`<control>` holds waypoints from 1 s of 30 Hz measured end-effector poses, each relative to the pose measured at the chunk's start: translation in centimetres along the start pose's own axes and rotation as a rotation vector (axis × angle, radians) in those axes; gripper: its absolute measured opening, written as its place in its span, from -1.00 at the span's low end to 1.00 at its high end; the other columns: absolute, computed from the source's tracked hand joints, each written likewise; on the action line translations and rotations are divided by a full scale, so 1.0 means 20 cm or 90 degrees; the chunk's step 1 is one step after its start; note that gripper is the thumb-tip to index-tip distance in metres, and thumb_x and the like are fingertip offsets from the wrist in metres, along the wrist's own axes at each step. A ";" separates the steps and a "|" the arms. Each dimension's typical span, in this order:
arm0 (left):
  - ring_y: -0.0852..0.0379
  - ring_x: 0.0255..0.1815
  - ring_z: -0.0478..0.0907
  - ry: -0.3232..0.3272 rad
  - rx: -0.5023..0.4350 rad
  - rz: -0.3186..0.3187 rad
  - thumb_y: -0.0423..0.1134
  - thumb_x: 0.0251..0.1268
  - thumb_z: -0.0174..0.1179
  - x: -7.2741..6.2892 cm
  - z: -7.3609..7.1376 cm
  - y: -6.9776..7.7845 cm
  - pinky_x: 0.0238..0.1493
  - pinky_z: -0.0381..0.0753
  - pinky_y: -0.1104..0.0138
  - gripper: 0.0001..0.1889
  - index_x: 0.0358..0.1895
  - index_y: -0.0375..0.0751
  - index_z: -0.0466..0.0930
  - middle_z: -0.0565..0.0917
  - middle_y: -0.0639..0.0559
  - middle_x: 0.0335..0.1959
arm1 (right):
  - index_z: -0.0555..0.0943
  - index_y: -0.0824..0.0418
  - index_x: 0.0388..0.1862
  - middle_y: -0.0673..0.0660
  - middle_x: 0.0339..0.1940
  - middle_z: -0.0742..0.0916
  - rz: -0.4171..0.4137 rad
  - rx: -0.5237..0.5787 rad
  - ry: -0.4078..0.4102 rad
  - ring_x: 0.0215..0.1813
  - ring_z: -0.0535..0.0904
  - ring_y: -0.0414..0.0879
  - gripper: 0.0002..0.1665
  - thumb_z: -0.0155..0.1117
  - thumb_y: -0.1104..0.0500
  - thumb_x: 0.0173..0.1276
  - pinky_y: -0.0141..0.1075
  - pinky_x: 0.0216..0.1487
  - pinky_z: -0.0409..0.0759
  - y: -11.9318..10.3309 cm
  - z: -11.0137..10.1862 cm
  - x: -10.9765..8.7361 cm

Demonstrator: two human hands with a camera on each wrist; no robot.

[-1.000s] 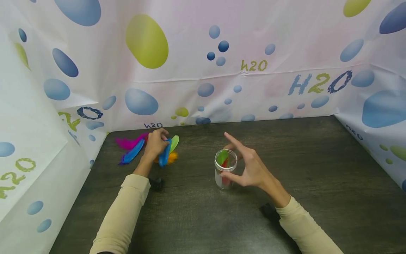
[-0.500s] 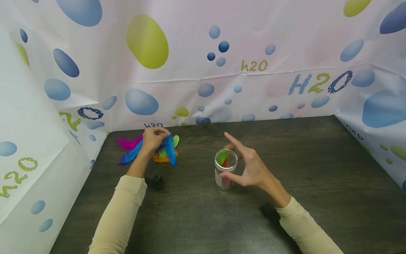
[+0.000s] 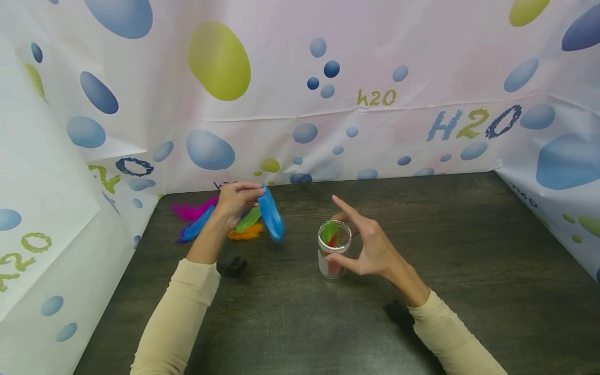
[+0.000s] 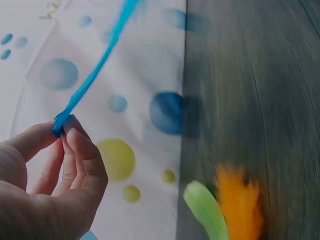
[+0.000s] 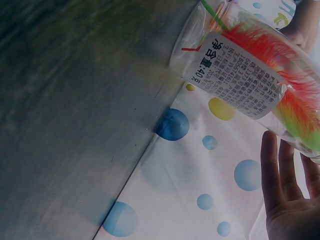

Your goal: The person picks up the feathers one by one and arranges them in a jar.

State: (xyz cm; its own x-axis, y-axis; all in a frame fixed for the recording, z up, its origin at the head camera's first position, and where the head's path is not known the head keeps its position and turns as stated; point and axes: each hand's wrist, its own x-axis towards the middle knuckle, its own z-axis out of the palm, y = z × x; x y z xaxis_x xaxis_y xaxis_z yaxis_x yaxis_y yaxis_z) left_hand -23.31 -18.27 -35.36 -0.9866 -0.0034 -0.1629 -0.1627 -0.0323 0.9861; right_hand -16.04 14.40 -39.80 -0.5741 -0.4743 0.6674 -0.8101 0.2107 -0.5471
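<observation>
A left hand pinches one end of a bright blue feather, which slants from its fingers over the dark wood-grain counter. The right hand, fingers extended, frames a clear round jar containing red and green feathers.

The head camera looks forward-down over the table; close wrist cameras share its backdrop.

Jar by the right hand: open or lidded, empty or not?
Open and not empty: in the head view the jar has no lid, and green and red feathers show inside.
</observation>
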 end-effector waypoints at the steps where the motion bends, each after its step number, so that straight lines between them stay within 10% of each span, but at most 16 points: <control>1: 0.24 -0.48 0.65 -0.009 -0.018 -0.007 -0.41 0.42 0.31 -0.01 0.01 0.01 -0.26 0.73 0.42 -0.95 -0.18 -0.26 0.75 0.76 0.12 -0.38 | 0.20 0.32 0.63 0.22 0.01 0.75 0.002 -0.002 0.000 0.00 0.70 0.10 0.16 0.38 -0.33 0.32 -0.08 -0.39 0.75 0.00 0.00 0.00; 8: 0.18 -0.40 0.64 -0.045 -0.089 -0.022 -0.43 0.43 0.29 -0.06 0.10 0.07 -0.22 0.72 0.43 -0.80 -0.32 -0.06 0.80 0.74 0.06 -0.28 | 0.21 0.34 0.62 0.22 0.02 0.75 0.011 0.000 -0.001 0.02 0.69 0.09 0.16 0.38 -0.34 0.32 -0.14 -0.35 0.76 0.00 0.00 0.00; 30: 0.18 -0.43 0.67 -0.093 -0.141 0.071 -0.52 0.41 0.25 -0.20 0.31 0.28 -0.30 0.69 0.45 -0.82 0.00 -0.30 0.59 0.79 0.04 -0.35 | 0.20 0.32 0.62 0.20 0.02 0.75 0.016 0.004 -0.006 0.03 0.69 0.08 0.16 0.48 -0.24 0.29 -0.08 -0.35 0.76 0.00 0.00 -0.01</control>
State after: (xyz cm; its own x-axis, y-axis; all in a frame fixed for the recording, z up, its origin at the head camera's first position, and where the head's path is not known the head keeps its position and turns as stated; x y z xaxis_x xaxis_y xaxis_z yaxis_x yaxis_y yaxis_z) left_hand -20.33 -12.28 -29.09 -0.9918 0.1242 -0.0311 -0.0624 -0.2569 0.9644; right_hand -15.89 14.39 -39.93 -0.5929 -0.4770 0.6488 -0.7947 0.2167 -0.5670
